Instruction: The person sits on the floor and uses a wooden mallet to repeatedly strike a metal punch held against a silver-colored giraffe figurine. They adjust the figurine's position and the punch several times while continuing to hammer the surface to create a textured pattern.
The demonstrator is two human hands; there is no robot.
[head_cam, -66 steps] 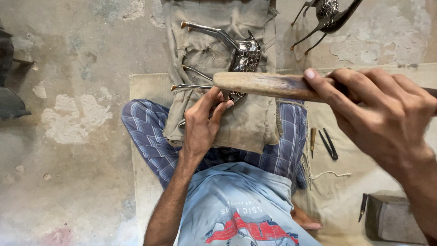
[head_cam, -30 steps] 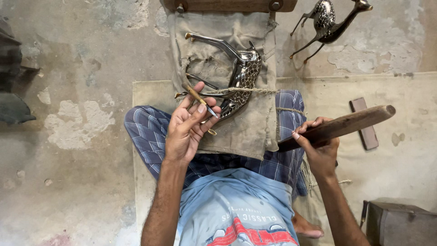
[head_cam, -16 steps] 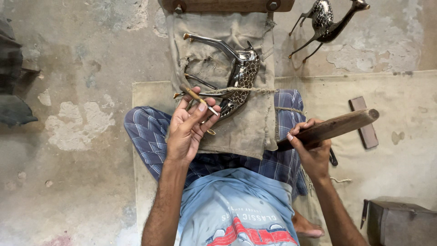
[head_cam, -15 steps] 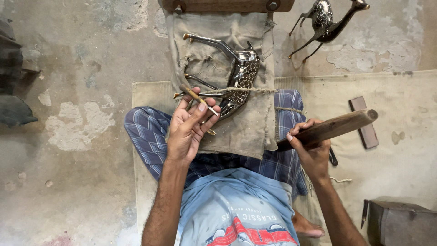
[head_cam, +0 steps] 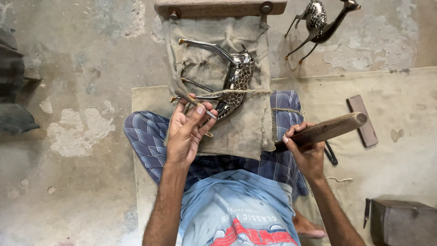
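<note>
Left hand pinches a thin chisel against the stiff, slippery-looking metal deer at centre top; right hand grips a wooden mallet

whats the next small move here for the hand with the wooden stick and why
Probably bring the right hand and its wooden mallet across to tap the chisel. The left hand already holds the chisel tip against the metal deer figure tied down on the cloth, while the mallet sits off to the side.

The right hand has swung the wooden mallet down from over the metal deer to the right.
</note>
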